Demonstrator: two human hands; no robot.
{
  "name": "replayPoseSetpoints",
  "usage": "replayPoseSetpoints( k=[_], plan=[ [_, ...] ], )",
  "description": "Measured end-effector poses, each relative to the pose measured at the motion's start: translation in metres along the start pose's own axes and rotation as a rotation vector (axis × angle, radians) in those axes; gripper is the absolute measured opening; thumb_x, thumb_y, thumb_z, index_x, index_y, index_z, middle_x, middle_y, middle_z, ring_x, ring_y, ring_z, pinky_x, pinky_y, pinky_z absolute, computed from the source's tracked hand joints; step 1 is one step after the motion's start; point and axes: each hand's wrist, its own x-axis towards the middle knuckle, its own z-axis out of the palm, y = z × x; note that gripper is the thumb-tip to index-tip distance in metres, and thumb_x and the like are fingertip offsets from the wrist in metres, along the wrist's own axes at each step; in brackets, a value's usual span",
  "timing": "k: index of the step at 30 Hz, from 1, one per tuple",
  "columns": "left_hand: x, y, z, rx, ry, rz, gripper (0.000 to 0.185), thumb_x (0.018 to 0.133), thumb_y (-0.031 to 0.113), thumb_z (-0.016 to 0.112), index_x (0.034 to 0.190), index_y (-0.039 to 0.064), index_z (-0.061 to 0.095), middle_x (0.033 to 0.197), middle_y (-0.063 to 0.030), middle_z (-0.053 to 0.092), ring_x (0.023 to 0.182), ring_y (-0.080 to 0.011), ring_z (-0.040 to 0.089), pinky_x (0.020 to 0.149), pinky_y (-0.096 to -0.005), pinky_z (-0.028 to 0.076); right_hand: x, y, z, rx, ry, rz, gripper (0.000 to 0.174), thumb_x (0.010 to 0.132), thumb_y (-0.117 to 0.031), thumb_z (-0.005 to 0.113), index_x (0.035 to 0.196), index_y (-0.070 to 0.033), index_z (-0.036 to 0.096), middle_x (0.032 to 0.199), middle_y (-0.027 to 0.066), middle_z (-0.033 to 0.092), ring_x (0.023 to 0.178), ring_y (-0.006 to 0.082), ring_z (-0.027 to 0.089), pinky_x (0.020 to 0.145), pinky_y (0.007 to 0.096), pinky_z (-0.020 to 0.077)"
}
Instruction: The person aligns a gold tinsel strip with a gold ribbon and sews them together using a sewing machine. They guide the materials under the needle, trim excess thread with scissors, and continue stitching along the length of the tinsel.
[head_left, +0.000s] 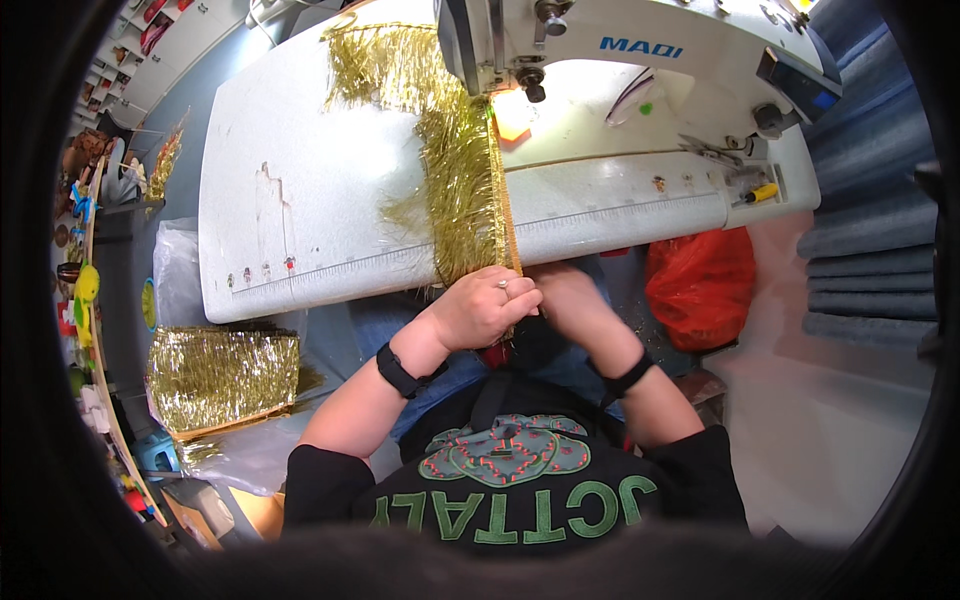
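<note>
A strip of gold tinsel fringe runs from under the head of a MAQI sewing machine down across the white table to its front edge. My left hand, wearing a ring, is closed on the fringe's lower end and its orange-gold band. Close to it on the right, my right hand is blurred and partly below the table edge; its fingers are hidden. More of the fringe lies bunched at the upper left of the machine's needle area, under a bright lamp.
A stack of gold fringe sits on plastic at lower left. A red plastic bag hangs below the table's right part. Scissors and a yellow-handled screwdriver lie at the table's right end. Blue fabric hangs far right.
</note>
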Motion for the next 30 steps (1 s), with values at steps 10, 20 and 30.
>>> replayPoseSetpoints(
  k=[10,20,30],
  plan=[
    [0.003,0.013,-0.007,0.083,-0.01,0.001,0.03,0.085,0.014,0.075,0.112,0.004,0.067,0.105,-0.009,0.066,0.089,-0.027,0.067,0.081,-0.039,0.056,0.024,-0.012,-0.065,-0.163,0.5,-0.172,0.06,0.075,-0.018,0.081,0.132,-0.016,0.062,0.137,0.0054,0.06,0.128,0.0196,0.057,0.11,0.0409,0.0397],
    [0.001,0.068,-0.026,0.265,0.217,-0.262,0.049,0.098,0.03,0.064,0.139,0.003,0.061,0.144,-0.0184,0.058,0.129,-0.0345,0.061,0.099,-0.0442,0.053,0.032,-0.013,-0.055,0.098,0.641,-0.363,0.033,0.074,0.001,0.07,0.106,-0.01,0.072,0.123,0.0066,0.072,0.116,0.0264,0.068,0.094,0.0398,0.0538],
    [0.015,0.075,-0.002,0.207,0.166,-0.285,0.049,0.096,0.023,0.067,0.135,-0.007,0.061,0.137,-0.0254,0.062,0.126,-0.0383,0.063,0.105,-0.0467,0.052,0.007,-0.012,-0.062,0.019,0.568,-0.457,0.016,0.082,-0.013,0.076,0.097,-0.008,0.072,0.114,0.0056,0.075,0.113,0.0247,0.07,0.086,0.037,0.0562]
  ],
)
